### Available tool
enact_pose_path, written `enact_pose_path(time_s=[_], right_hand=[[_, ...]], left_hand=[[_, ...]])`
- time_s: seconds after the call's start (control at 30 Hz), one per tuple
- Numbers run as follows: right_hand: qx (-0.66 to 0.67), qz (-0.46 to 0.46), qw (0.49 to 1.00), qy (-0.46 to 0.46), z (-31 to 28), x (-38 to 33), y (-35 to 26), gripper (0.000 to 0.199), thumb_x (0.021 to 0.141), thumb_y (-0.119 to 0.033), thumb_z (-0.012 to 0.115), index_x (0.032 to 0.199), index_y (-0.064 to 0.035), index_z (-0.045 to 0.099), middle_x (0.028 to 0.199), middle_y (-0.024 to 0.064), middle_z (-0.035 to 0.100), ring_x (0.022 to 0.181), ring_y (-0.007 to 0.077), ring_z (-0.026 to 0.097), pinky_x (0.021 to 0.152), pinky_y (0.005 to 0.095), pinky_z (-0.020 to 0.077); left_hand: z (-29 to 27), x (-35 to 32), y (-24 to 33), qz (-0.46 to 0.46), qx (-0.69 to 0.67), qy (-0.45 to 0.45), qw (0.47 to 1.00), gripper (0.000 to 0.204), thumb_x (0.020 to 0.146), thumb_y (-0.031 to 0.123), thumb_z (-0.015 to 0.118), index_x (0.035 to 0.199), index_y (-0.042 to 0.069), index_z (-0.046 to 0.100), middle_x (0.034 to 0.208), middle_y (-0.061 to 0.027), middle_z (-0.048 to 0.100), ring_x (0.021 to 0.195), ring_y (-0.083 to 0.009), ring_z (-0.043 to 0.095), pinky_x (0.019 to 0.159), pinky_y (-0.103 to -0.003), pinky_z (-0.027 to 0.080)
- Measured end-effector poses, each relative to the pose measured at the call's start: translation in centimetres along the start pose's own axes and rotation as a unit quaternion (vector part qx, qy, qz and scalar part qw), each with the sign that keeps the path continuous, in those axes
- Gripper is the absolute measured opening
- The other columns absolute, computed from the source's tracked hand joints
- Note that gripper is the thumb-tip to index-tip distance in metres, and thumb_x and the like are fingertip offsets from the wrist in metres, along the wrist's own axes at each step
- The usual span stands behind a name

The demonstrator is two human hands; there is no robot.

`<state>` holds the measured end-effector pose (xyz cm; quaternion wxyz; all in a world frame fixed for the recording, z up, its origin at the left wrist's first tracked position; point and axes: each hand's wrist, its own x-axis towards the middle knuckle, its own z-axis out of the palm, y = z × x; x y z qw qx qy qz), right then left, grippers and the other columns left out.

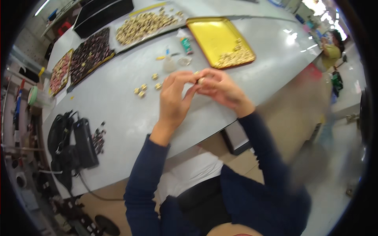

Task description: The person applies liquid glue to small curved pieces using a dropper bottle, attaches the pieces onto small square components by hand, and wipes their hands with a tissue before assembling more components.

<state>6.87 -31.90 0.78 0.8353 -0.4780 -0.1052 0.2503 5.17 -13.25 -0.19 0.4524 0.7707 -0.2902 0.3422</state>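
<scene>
Over the grey-white table (pixel 130 129), my two hands meet at the fingertips. A small cream-and-gold piece (pixel 201 80) is pinched in my right hand (pixel 224 89). My left hand (pixel 173 100) has its thumb and fingers closed at the same spot; whether it grips that piece or another is hidden by the fingers. Just left of my hands lie several loose cream-and-gold pieces (pixel 144 87). Beyond my fingers stand a small translucent container (pixel 169 64) and a little clear dish (pixel 184 61), with a green-and-white tube (pixel 186 46) behind them.
A yellow tray (pixel 210 37) holds pale pieces in its near corner. Further left are a tray of cream pieces (pixel 145 26), a tray of dark parts (pixel 91 53), a tray of pinkish parts (pixel 61 73) and a black bin (pixel 104 15). A black device (pixel 85 141) with cables sits near dark bits (pixel 98 141).
</scene>
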Motion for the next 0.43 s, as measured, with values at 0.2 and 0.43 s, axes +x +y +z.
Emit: enact_pose_path(time_s=[0.2, 0.43], right_hand=[[-0.005, -0.064, 0.997, 0.046, -1.0, -1.3, 0.9, 0.038, 0.092, -0.010, 0.063, 0.125, 0.0051, 0.056, 0.114, 0.0113, 0.064, 0.105, 0.0162, 0.061, 0.093, 0.0303, 0.0496], [-0.305, -0.144, 0.937, 0.088, 0.3, -1.5, 1.7, 0.016, 0.091, -0.005, 0.062, 0.104, -0.0006, 0.069, 0.096, 0.0078, 0.070, 0.085, 0.0120, 0.063, 0.078, 0.0254, 0.0517]], left_hand=[[-1.3, 0.5, 4.5, -0.025, -0.045, 0.013, 0.999, 0.018, 0.088, 0.010, 0.062, 0.105, 0.004, 0.058, 0.123, -0.0162, 0.062, 0.112, -0.0298, 0.056, 0.099, -0.039, 0.041], [-5.6, -2.2, 17.0, -0.191, -0.517, -0.008, 0.834, 0.056, 0.102, 0.047, 0.028, 0.110, 0.001, 0.059, 0.121, -0.0261, 0.060, 0.110, -0.0327, 0.056, 0.096, -0.046, 0.040]])
